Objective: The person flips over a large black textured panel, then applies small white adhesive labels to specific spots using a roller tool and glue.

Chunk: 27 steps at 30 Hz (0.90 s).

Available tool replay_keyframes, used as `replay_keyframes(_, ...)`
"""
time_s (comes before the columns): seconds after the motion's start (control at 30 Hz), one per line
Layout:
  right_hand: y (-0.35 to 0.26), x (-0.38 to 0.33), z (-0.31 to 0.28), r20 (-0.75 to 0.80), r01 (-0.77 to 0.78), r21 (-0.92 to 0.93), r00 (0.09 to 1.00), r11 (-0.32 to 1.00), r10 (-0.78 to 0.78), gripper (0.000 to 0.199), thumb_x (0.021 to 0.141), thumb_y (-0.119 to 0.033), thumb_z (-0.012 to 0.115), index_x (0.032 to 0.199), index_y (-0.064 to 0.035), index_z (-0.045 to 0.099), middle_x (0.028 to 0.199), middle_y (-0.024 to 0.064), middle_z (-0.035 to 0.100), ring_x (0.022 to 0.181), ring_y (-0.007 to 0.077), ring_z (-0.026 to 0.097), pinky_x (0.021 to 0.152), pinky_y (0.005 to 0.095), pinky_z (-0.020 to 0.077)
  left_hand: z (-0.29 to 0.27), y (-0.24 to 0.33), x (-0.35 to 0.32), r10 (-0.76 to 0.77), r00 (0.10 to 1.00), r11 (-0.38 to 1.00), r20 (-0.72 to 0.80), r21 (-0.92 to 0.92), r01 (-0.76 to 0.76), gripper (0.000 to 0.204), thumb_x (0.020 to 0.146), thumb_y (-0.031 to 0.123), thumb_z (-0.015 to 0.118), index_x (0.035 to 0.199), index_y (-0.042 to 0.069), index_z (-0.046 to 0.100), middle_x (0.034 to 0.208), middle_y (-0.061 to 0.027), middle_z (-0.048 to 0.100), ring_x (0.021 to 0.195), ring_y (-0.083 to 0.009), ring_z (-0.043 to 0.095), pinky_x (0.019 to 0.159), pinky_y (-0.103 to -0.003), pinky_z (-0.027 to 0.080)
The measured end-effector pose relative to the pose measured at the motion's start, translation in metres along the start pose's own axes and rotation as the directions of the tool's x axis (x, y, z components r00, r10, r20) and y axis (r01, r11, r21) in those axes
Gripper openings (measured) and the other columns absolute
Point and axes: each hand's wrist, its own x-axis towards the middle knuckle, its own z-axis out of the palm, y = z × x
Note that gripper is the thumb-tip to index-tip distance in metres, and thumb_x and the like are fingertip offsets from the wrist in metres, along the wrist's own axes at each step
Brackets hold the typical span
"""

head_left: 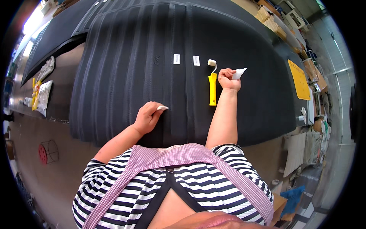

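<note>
Left grip (146, 117) pinched, forearm (119, 145) slanting inward; right grip (230, 80) curled, arm (224, 118) extended.

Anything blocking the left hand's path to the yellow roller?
Nothing visible: just black mat between left hand and yellow roller. The left hand pinches a small white piece; the right hand, holding a white bottle, is beyond the roller.

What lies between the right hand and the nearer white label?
A yellow-handled roller lies on the black sheet between the right hand and that white label, as the head view shows.
</note>
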Motion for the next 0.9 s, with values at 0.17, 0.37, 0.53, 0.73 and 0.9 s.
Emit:
replay_keyframes(0.17,-0.012,0.001,-0.012,-0.012,-0.018,0.0,1.0,1.0,0.018,0.074,0.101,-0.066,0.03,0.091,-0.003,0.067,0.07,0.0068,0.056,0.06,0.0159,0.053,0.05,0.0263,0.0414,0.013,-0.001,0.002,-0.468,0.884,0.793,0.006,-0.437,0.423,0.018,0.101,0.015,0.06,0.109,0.0,0.067,0.093,-0.0065,0.071,0.084,-0.016,0.068,0.08,-0.031,0.054)
replay_keyframes(0.37,0.055,-0.084,-0.001,0.239,0.139,-0.653,0.971,0.745,0.028,0.04,0.104,-0.04,0.054,0.101,-0.003,0.07,0.079,0.0059,0.063,0.064,0.0108,0.054,0.057,0.0232,0.0432,-0.004,0.043,0.025,-0.669,0.725,0.434,0.163,-0.706,0.56,0.02,0.102,0.022,0.064,0.111,0.005,0.065,0.093,-0.0033,0.07,0.085,-0.0098,0.065,0.081,-0.026,0.054)
replay_keyframes(0.53,0.127,-0.148,-0.035,0.333,0.356,-0.934,0.867,0.006,0.372,0.02,0.09,-0.01,0.076,0.105,0.0007,0.071,0.095,0.0077,0.071,0.079,0.0105,0.064,0.074,0.024,0.0518,-0.004,0.044,0.024,-0.639,0.752,0.406,0.159,-0.762,0.505,0.022,0.1,0.024,0.068,0.113,0.007,0.065,0.095,-0.0025,0.07,0.087,-0.0091,0.065,0.08,-0.025,0.054)
replay_keyframes(0.73,0.149,-0.143,-0.057,0.299,0.307,-0.95,0.849,0.053,0.435,0.017,0.092,-0.009,0.074,0.105,0.0006,0.068,0.092,0.0064,0.07,0.077,0.0123,0.066,0.077,0.0256,0.054,-0.001,0.044,0.023,-0.628,0.769,0.418,0.116,-0.784,0.459,0.024,0.098,0.022,0.071,0.114,0.005,0.065,0.102,-0.0038,0.07,0.093,-0.0119,0.067,0.082,-0.025,0.054)
replay_keyframes(0.9,0.16,-0.146,-0.056,0.281,0.292,-0.956,0.865,0.04,0.416,0.011,0.096,-0.012,0.069,0.1,-0.0011,0.068,0.089,0.0042,0.069,0.078,0.0112,0.064,0.076,0.025,0.0521,-0.006,0.045,0.018,-0.642,0.763,0.454,0.075,-0.765,0.458,0.021,0.101,0.02,0.066,0.114,0.004,0.063,0.096,-0.0042,0.071,0.082,-0.0098,0.064,0.074,-0.025,0.052)
